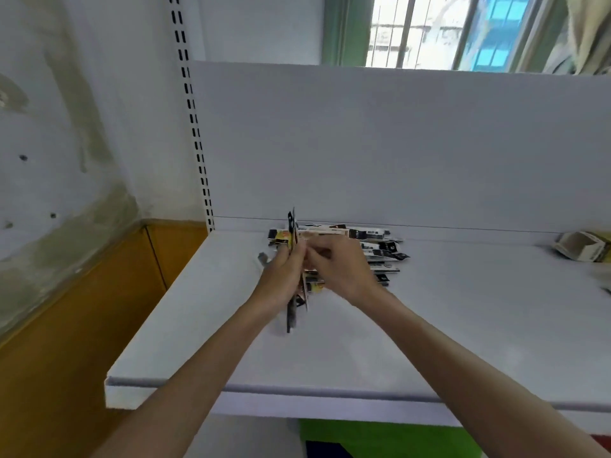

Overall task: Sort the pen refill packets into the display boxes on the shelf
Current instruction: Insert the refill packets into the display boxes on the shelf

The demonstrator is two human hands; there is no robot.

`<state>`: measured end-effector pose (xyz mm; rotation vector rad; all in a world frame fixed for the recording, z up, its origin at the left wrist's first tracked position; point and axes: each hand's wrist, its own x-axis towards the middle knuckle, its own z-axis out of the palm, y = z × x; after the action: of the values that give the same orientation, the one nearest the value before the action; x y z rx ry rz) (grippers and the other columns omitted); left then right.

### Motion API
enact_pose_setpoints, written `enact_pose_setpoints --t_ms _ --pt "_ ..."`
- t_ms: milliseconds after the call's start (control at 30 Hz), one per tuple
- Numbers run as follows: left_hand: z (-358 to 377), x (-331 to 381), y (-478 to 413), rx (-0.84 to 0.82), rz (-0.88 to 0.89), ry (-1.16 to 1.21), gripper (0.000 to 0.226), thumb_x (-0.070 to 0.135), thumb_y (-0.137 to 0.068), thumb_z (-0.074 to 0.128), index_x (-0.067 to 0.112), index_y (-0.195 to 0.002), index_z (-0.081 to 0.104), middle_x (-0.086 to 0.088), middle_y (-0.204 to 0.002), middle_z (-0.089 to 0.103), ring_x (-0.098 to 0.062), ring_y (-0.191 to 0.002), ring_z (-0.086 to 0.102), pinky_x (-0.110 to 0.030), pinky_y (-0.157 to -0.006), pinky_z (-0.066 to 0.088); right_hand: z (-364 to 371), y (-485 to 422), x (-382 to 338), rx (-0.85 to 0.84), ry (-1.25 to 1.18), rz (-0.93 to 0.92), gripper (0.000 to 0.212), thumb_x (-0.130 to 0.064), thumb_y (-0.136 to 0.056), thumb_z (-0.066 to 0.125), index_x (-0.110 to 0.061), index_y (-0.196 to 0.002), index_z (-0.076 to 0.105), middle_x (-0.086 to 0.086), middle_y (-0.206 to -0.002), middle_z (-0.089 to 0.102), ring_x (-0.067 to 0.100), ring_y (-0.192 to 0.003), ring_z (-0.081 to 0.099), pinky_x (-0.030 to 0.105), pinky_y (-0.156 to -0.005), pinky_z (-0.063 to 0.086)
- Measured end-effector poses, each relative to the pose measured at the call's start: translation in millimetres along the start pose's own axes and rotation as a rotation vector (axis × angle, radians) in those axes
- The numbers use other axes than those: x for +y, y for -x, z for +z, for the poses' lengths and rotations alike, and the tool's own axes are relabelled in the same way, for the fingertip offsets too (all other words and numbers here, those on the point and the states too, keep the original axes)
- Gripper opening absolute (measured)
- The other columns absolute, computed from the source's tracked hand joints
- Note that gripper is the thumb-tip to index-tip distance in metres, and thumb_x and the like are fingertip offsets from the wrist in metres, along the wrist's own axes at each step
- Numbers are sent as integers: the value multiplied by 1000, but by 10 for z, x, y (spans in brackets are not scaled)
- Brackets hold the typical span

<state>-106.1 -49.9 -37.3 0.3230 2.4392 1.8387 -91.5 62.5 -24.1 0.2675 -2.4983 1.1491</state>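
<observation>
Our left hand (281, 279) grips a bundle of packets (292, 317) on edge, long axis pointing toward the back edge of the shelf (429, 332), over the pile (380, 247) there. Our right hand (340, 269) touches the bundle, though we cannot tell whether it grips. The display box (582, 247) sits at the right edge, nearer that hand.

Held packets (292, 233): slim bundle, upright, gripped by left hand (281, 276).
Packet pile (380, 249): flat heap, just behind right hand (340, 269).
Display box (580, 247): pale, tipped over, well right of both hands.
</observation>
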Motion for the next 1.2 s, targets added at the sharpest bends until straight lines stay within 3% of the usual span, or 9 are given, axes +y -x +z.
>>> enact_pose_setpoints --t_ms 67,167,267,367,533,733,867,1033,1200 --pt "245 85 31 -53 33 11 33 45 -97 29 26 -116 48 17 -97 53 -1 -93 51 -18 -77 35 -237 151 96 -15 -23 59 23 -10 -90 50 -9 -86 72 9 -82 72 23 -80 67 37 -77 53" --pt "661 236 111 -187 65 97 17 34 -99 36 29 -107 50 20 -90 57 10 -82 53 -5 -65 41 -682 424 279 -1 -17 92 23 -4 -86 52 -12 -86 73 1 -78 71 10 -72 65 21 -68 50" --pt "1199 417 238 -295 61 132 19 17 -98 39 20 -103 57 3 -84 64 -11 -83 59 -23 -74 44 -1207 752 496 138 35 163 23 -1 -84 56 -11 -96 73 -5 -84 67 -7 -64 57 3 -64 40" --pt "1777 587 377 -319 -19 179 15 15 -95 45 19 -95 59 3 -79 65 -16 -84 56 -27 -76 41 -1847 1161 773 247 157 228 22 -4 -85 56 -13 -98 72 -1 -90 66 2 -71 57 3 -67 40" --pt "2665 909 790 -380 51 148 19 23 -95 44 23 -93 63 -1 -103 61 -19 -97 54 -32 -87 40 -2960 2014 1275 367 380 413 25 -5 -86 56 -11 -108 68 5 -101 69 9 -80 59 12 -78 43" --pt "3695 1208 1321 -477 177 173 23 29 -95 46 12 -92 61 -6 -87 56 -18 -80 50 -31 -72 38 -3982 3156 1607 545 471 651 28 -6 -86 55 -11 -112 65 6 -103 68 18 -94 63 20 -83 43" --pt "4399 1323 1711 -581 132 189 18 26 -95 49 14 -95 63 -6 -90 64 -21 -83 59 -34 -79 46 -4398 3848 1714 628 502 730 29 -4 -85 56 -7 -113 64 10 -102 69 15 -90 62 17 -79 43" --pt "4959 1446 1968 -622 115 195 17 22 -89 60 23 -72 63 0 -77 68 -20 -75 65 -40 -81 51 -4727 4332 1885 669 485 831 28 -6 -87 55 -9 -113 63 8 -102 68 13 -88 58 21 -80 45" --pt "5327 1521 1782 -624 149 205 16 22 -88 60 8 -84 65 -17 -88 69 -33 -84 65 -49 -85 51 -4862 4345 2218 708 455 827 30 -7 -86 55 -8 -116 59 6 -102 66 14 -90 58 20 -78 43"
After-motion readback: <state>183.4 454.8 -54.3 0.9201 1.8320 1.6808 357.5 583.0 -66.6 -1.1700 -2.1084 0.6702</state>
